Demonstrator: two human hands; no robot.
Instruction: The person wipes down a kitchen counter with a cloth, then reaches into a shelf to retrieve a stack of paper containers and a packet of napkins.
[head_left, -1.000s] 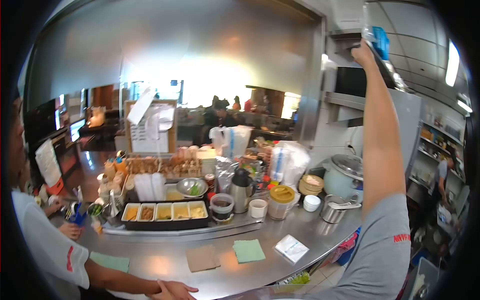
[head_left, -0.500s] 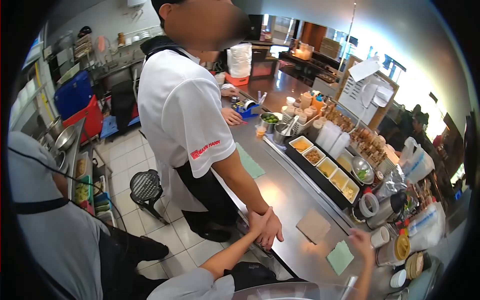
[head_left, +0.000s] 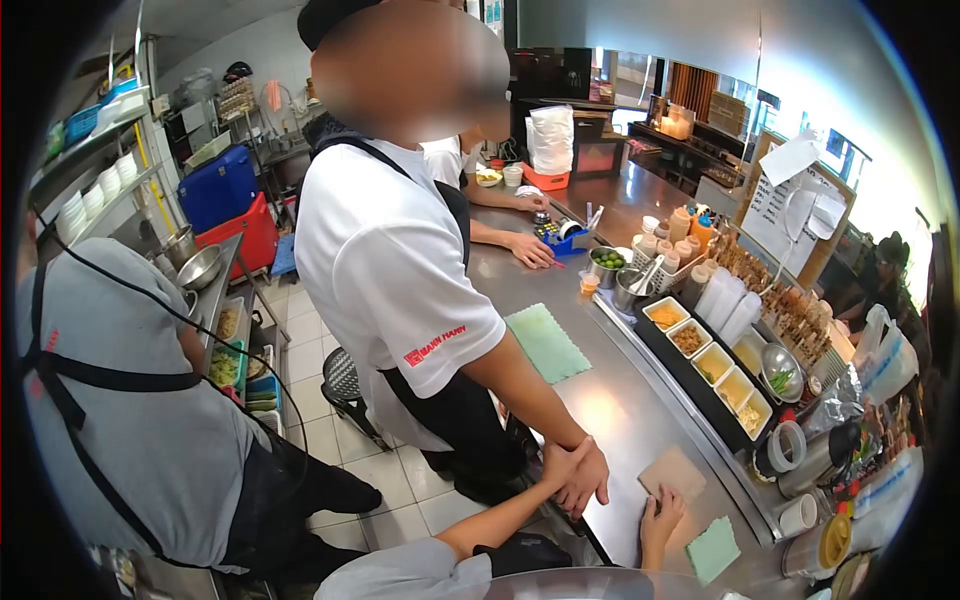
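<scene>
My left hand [head_left: 566,462] is closed around the wrist of a co-worker [head_left: 400,260] in a white shirt, whose own hand [head_left: 585,485] rests at the near edge of the steel counter [head_left: 612,430]. Fingers apart and slightly bent, my right hand [head_left: 660,518] has its fingertips at the lower edge of a folded brown cloth [head_left: 674,474]. To the right of that hand lies a small green cloth [head_left: 713,550]. A bigger green cloth [head_left: 548,343] is spread farther up the counter.
A black rack of white ingredient trays [head_left: 712,363] runs along the counter's far side, with sauce bottles [head_left: 683,222] behind. Another person in grey [head_left: 150,370] stands close on the left, beside a shelf. A black stool [head_left: 347,385] stands behind the co-worker.
My right hand has moved left from beyond the small green cloth to the brown cloth. The camera view has shifted; my left hand still grips the co-worker's wrist.
</scene>
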